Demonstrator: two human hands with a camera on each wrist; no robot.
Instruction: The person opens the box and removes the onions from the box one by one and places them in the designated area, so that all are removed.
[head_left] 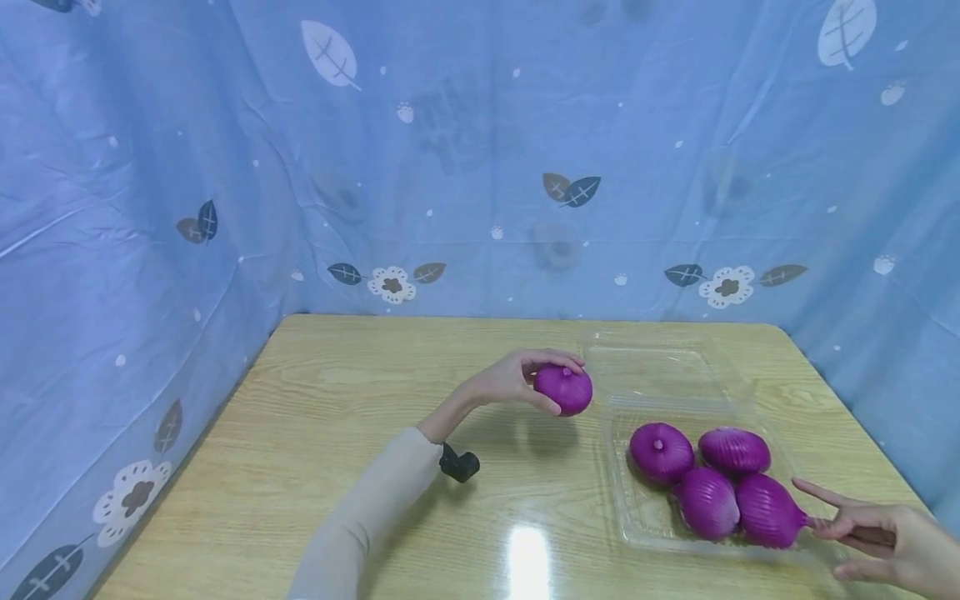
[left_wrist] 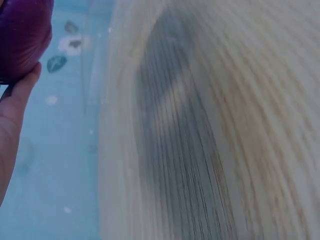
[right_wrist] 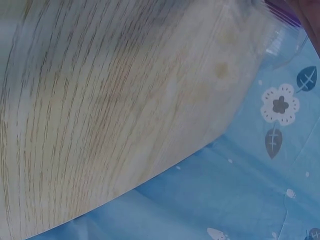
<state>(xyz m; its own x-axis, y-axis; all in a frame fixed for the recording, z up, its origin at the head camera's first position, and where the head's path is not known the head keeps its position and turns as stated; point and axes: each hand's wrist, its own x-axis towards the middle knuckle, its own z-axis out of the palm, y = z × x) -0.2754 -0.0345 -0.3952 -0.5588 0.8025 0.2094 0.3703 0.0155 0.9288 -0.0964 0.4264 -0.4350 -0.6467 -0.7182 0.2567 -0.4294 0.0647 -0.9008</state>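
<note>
In the head view my left hand (head_left: 517, 383) grips a purple onion (head_left: 566, 390) above the table, just left of a clear plastic clamshell box (head_left: 626, 521). The left wrist view catches part of this onion (left_wrist: 25, 40) and a finger under it. Several more purple onions lie in the box. My right hand (head_left: 885, 537) is at the box's near right corner, thumb and fingers apart. Its fingertips are at the stem end of the nearest right onion (head_left: 768, 510); whether they touch it I cannot tell. The right wrist view shows only a sliver of hand at the top right corner.
The box's clear lid (head_left: 660, 371) lies folded back behind it. A black device (head_left: 459, 463) is strapped at the left wrist. The wooden table (head_left: 300, 467) meets a blue patterned curtain (head_left: 480, 167) at its back and sides.
</note>
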